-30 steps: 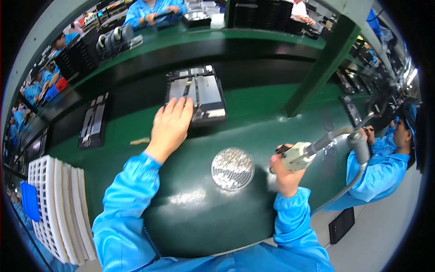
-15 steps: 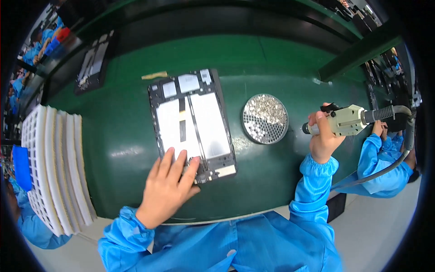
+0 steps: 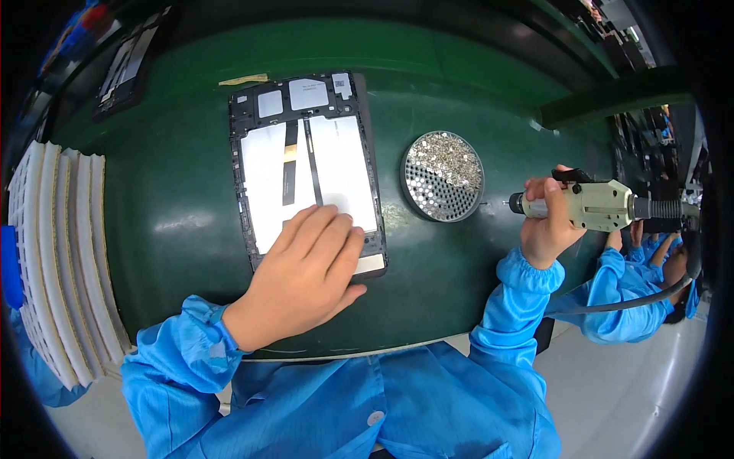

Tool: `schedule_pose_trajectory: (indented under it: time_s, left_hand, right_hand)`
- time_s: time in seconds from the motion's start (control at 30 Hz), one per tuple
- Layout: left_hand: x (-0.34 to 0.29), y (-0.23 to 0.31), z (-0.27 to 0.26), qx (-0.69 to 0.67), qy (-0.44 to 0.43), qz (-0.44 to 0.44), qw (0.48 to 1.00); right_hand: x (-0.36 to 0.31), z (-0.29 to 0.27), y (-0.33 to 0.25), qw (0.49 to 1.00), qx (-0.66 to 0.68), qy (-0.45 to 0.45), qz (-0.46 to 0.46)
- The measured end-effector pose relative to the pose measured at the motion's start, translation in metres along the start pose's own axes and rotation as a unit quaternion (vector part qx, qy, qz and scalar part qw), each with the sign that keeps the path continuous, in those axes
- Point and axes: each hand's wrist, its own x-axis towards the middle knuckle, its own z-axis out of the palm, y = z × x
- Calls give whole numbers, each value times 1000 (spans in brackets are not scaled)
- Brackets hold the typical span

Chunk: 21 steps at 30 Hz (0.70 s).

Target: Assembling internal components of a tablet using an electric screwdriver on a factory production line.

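Since the earlier frame, the left hand (image 3: 310,268) has shifted up and across the opened tablet (image 3: 344,168), its fingers now farther over the lower middle. Green workbench (image 3: 428,298) spreads beneath everything. A co-worker's blue sleeve (image 3: 612,302) shows at right. Stacked white foam trays (image 3: 65,229) stand at left. The tablet lies between them and the round perforated dish, chassis exposed, long side pointing away from the wearer. The left hand is unclenched, palm down, gripping nothing; how firmly it presses I cannot tell. The right hand (image 3: 547,233) is wrapped around a pale electric screwdriver (image 3: 604,205), its bit just beside the perforated dish (image 3: 414,204), which holds tiny silver screws (image 3: 451,153). One white label (image 3: 342,86) at the tablet's upper right corner carries a square code; nearby print is too small to read.
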Motion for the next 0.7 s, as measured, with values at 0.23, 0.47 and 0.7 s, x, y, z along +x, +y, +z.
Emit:
schedule_pose_trajectory:
  time_s: [0.23, 0.47, 0.7]
  left_hand:
    - [0, -8, 25, -59, 25, 80, 995]
    - [-5, -9, 4, -77, 4, 71, 995]
    - [-49, -12, -3, -14, 58, -91, 994]
  right_hand:
    - [-2, -2, 1, 1000, -27, -7, -1]
    - [-3, 1, 2, 999, -49, 8, -6]
    - [3, -2, 4, 1000, -10, -11, -11]
